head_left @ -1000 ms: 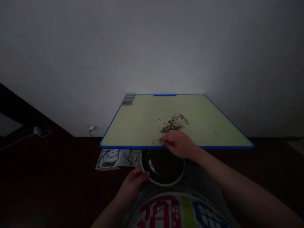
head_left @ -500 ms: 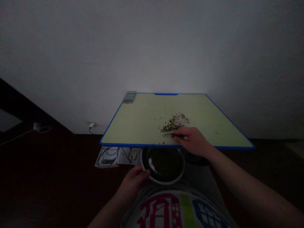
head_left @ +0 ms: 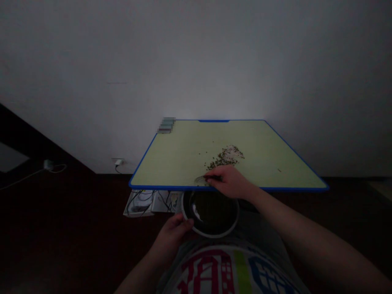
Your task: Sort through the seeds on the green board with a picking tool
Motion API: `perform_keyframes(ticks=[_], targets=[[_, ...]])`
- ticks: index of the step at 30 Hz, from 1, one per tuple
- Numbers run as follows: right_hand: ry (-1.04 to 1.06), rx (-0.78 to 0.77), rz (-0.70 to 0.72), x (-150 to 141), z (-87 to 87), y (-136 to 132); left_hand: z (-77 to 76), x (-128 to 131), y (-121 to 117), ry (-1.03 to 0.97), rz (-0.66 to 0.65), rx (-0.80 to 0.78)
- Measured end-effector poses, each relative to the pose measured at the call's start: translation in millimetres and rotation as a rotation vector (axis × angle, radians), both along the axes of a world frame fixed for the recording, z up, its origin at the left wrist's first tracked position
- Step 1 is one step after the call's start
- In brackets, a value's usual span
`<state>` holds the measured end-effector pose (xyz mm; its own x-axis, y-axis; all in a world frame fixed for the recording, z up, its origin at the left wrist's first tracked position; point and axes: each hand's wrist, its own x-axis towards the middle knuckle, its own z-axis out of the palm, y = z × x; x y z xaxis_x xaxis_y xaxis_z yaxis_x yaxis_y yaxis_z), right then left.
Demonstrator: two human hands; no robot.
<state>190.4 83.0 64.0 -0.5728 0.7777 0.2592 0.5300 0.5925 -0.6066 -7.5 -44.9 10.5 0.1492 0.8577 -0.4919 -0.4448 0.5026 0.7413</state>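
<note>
My left hand [head_left: 177, 229] grips the left rim of a round metal bowl [head_left: 213, 235], its thumb over the edge. The bowl sits just under the table's front edge, with a dark greenish mass inside. My right hand [head_left: 228, 179] is closed around a small tool [head_left: 200, 179] with a dark handle and a pale, streaked head; its exact kind is unclear. That head rests near the front edge of the pale table [head_left: 171, 159]. Just beyond my fingers lies a spread of small dark green beans or grains [head_left: 222, 159], around a pinkish-white patch [head_left: 233, 152].
A blue rim [head_left: 290, 189] edges the table, which stands against a grey wall [head_left: 214, 61]. A blurred item [head_left: 166, 125] occupies the far left corner. Below left is a white box [head_left: 139, 203] with cables. A plug [head_left: 119, 162] sits in the wall socket.
My right hand has moved left and slightly toward me, bringing the tool closer to the table's front edge above the bowl. My left hand and the bowl stay put.
</note>
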Motion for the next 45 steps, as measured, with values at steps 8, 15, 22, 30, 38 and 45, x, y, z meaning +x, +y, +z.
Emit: perform_keyframes(ticks=[8,15,22,30,38,45], targets=[[-0.056,0.159,0.16,5,4.4,-12,-4.2,-3,0,0.031,-0.018,0.042],[-0.022,0.326,0.183,14,-4.9,-34,-1.1,-2,0,0.041,-0.027,0.045],[-0.378,0.529,0.057,-12,-11.3,-52,-6.2,-2,1,0.061,0.015,-0.004],[-0.525,0.529,-0.053,-47,-12.3,-43,-1.1,0,0,0.087,0.002,0.011],[-0.53,0.475,-0.195,-1,-14.9,-39,0.3,2,1,0.042,0.004,-0.009],[-0.446,0.489,-0.224,57,-20.2,-33,-3.0,1,0,0.078,0.004,0.015]])
